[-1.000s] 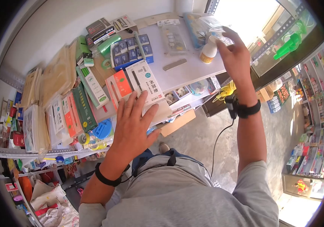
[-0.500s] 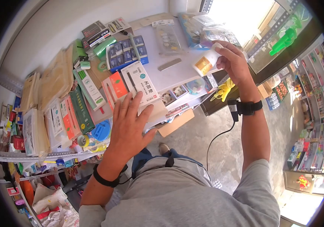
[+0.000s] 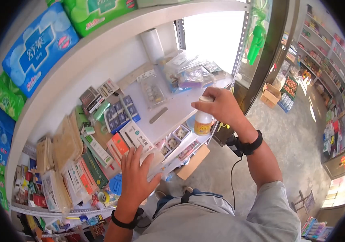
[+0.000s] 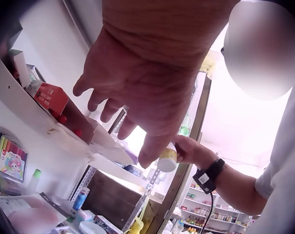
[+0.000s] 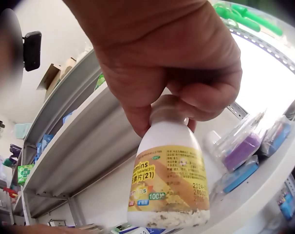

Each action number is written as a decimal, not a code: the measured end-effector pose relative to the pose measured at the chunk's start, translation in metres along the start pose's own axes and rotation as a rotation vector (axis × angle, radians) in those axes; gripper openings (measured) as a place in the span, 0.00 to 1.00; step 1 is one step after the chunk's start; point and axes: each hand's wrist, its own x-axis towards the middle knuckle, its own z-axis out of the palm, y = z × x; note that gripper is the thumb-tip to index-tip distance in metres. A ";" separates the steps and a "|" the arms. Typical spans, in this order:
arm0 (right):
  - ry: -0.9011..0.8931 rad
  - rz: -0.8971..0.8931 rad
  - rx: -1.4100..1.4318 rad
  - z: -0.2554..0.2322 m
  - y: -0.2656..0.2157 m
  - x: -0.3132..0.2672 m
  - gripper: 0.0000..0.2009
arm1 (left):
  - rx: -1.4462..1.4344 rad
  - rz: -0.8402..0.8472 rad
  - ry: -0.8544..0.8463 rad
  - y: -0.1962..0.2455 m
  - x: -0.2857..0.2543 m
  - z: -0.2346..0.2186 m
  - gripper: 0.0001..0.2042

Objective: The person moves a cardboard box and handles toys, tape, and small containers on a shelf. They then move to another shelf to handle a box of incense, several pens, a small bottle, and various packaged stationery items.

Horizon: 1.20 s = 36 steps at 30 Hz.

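Note:
My right hand (image 3: 223,109) pinches a white pill bottle (image 3: 202,126) by its cap and holds it upright at the shelf's front edge. Seen from the right wrist, the bottle has a yellow label (image 5: 169,180) printed with 100片, and its base is stained and flaking. Fingers spread, my left hand (image 3: 136,177) lies over the near ends of a white printed box (image 3: 137,135) and an orange box (image 3: 118,146). That hand holds nothing; its palm and straight fingers show in the left wrist view.
On the white shelf (image 3: 172,117) lie a flat metal strip (image 3: 158,115), a blue tray of small boxes (image 3: 122,114) and bagged goods (image 3: 188,74). Brown envelopes (image 3: 65,141) stand at left. An upper shelf (image 3: 112,34) carries blue and green packs. A cardboard box (image 3: 192,162) sits below.
The bottle stood on the shelf; my right hand has picked it up, tilted it, then brought it upright toward the front edge. The head view has tipped up. My left hand stays over the boxes.

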 end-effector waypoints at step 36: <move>-1.234 -0.100 -0.109 0.256 0.075 -0.187 0.25 | -0.662 -1.015 -0.114 -0.049 -0.261 0.167 0.26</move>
